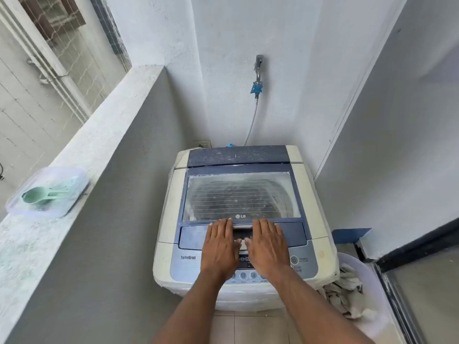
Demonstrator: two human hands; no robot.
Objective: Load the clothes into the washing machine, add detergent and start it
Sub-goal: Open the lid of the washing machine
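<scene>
Both hands lie flat on the washing machine (243, 219), fingers straight: the left hand (219, 247) and right hand (269, 245) rest side by side on the front edge of its closed lid (241, 194). Right of the machine, clothes (342, 291) fill a basket (372, 281). Left of it, a green scoop (37, 194) lies in a clear container (74, 192) on the ledge (99, 132).

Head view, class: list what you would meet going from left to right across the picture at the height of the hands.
Detergent container with green scoop → left hand → right hand → power button → laundry basket of clothes.
</scene>
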